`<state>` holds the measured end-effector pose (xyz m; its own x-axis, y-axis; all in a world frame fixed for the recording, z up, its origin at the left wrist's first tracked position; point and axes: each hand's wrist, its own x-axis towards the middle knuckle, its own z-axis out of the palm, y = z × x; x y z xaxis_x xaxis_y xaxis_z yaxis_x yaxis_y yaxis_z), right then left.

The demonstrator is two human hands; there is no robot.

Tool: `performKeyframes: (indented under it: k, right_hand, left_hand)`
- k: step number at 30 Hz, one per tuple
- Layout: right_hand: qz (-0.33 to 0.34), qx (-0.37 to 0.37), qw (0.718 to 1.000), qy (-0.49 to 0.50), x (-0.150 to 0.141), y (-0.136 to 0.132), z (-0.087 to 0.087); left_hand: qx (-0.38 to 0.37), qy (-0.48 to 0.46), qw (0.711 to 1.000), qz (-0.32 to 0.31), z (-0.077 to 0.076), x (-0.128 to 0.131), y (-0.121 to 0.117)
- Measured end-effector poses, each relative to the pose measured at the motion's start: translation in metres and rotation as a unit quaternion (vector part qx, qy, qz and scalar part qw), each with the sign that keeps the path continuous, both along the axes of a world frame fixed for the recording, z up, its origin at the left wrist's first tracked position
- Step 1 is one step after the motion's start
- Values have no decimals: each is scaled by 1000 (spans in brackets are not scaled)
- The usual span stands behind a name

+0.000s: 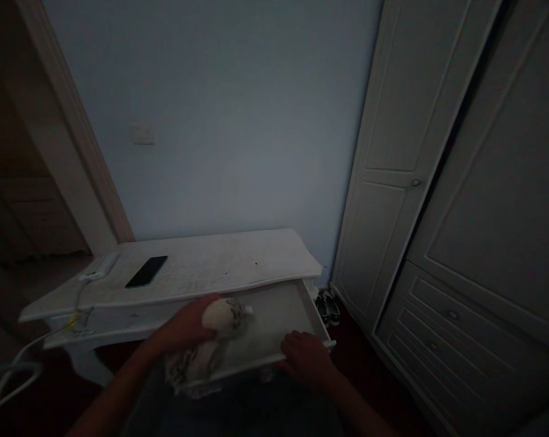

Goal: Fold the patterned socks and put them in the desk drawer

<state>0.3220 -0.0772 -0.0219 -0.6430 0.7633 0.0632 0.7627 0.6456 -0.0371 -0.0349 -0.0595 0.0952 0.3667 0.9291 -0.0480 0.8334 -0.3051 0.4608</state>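
Evidently we are at the handling stage, with the cloth and the drawer both in hand. Nearest us, our left hand point(193, 325) has its fingers curled round part of a pale, dark-patterned cloth point(226, 312); blur hides how tightly. The loose folds droop by the drawer's front edge, left of our right hand point(307, 358). That hand's fingers are bent over the front board, gripping the pulled-out drawer point(274, 328), whose visible floor is bare. As we judge it, the next move calls for a steady right hand on the board and for gathering those folds, lest they snag on the rim. Beyond, on the white tabletop point(219, 258), we see a dark phone point(147, 272), clear of our work. Farther back stands the pale blue wall point(238, 121).
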Motion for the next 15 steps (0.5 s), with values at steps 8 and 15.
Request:
performKeyframes:
  k: [8, 15]
  right_hand:
    - [-8, -14, 1000, -16, -1, -1, 10]
    - [-16, -10, 1000, -16, -3, -2, 4]
  left_hand:
    - [130, -149, 947, 254, -85, -32, -26]
    - [109, -207, 919, 316, -94, -21, 10]
